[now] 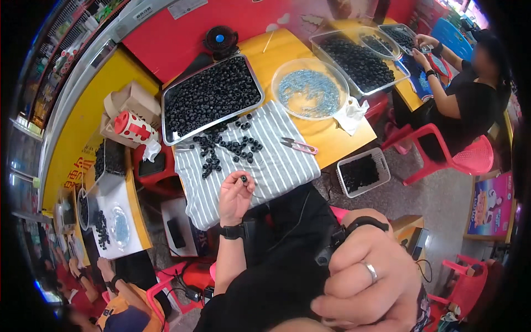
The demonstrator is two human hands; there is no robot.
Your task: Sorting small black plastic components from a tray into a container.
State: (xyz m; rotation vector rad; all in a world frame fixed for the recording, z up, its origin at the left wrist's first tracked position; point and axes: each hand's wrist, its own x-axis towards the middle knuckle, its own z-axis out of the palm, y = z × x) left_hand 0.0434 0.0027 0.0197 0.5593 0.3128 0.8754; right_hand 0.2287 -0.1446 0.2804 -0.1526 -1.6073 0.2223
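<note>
Between the thumb and fingers of my left hand (237,196), above the near edge of a grey-and-white striped cloth (260,171), is a small black ring-shaped piece (243,179). My right hand (370,276) is raised close at the lower right, its fingers curled inward; whatever they may hold is hidden. Many similar loose black pieces (213,152) lie scattered on the cloth, in front of a metal tray (259,88) heaped with more of them. Pink-handled thread snips (301,145) rest on the cloth's right part.
A round clear tray (275,77) holds shiny bluish bits; beyond it is a clear bin (318,47) of black pieces. A white basket (381,172) stands below the table's right. Left are a red-and-white cup (133,127) and a paper bag (135,97). Other people work at both sides.
</note>
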